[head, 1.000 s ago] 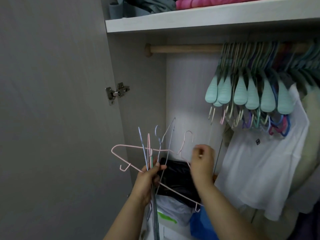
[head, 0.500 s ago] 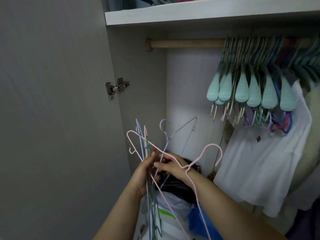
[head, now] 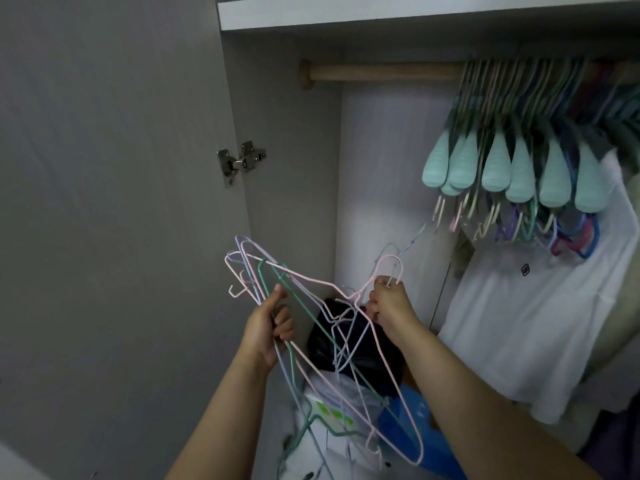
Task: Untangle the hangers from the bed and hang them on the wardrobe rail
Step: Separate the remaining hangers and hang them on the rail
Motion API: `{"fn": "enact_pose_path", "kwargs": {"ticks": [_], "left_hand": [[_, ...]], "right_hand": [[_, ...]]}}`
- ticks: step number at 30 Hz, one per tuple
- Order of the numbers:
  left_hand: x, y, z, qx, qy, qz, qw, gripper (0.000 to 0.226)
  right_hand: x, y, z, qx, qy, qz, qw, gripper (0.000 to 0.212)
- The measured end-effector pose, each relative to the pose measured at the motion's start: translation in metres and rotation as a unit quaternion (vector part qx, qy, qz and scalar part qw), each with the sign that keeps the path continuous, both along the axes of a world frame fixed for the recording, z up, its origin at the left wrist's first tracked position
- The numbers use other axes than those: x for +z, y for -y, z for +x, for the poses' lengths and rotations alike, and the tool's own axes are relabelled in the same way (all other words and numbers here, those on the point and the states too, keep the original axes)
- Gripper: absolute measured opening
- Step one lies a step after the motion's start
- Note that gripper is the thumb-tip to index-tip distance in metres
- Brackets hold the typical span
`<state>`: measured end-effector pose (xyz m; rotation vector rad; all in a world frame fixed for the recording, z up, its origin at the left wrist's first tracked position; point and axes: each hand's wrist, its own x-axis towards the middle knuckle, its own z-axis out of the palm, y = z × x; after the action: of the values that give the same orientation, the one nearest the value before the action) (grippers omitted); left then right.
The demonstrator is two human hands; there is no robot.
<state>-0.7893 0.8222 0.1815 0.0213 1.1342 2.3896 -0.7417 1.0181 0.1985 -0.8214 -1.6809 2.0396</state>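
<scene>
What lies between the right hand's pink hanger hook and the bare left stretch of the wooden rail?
Nothing solid: in the head view only the pale back panel shows between the pink hanger hook and the wooden rail.

Your left hand [head: 268, 325] is gripping tangled wire hangers [head: 313, 336]; your right hand [head: 389, 304] is pinching the pink hanger [head: 393, 271] below the wardrobe rail [head: 381, 71].

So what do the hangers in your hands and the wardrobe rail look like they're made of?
Hangers: thin wire, probably metal under a pastel pink, lilac and green coating; the sign is how slender and sharply bent they are. The left hand grips the bunch; the right hand holds a pink hook. Wardrobe rail: looks like pale, matte, unpainted wood, with a round end socket.
</scene>
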Motion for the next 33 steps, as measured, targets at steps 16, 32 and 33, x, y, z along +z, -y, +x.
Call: {"fn": "enact_pose_path", "kwargs": {"ticks": [16, 32, 33], "left_hand": [[-0.009, 0.018, -0.007, 0.077, 0.052, 0.100, 0.991, 0.021], [0.012, 0.023, -0.003, 0.128, -0.019, 0.001, 0.992, 0.032], [0.013, 0.025, -0.004, 0.122, -0.022, -0.011, 0.992, 0.032]], "right_hand": [[0.005, -0.033, 0.027, 0.081, -0.059, 0.058, 0.993, 0.053], [-0.048, 0.003, 0.047, 0.102, -0.035, 0.093, 0.990, 0.033], [-0.051, 0.000, 0.048, 0.089, -0.043, 0.075, 0.992, 0.035]]}}
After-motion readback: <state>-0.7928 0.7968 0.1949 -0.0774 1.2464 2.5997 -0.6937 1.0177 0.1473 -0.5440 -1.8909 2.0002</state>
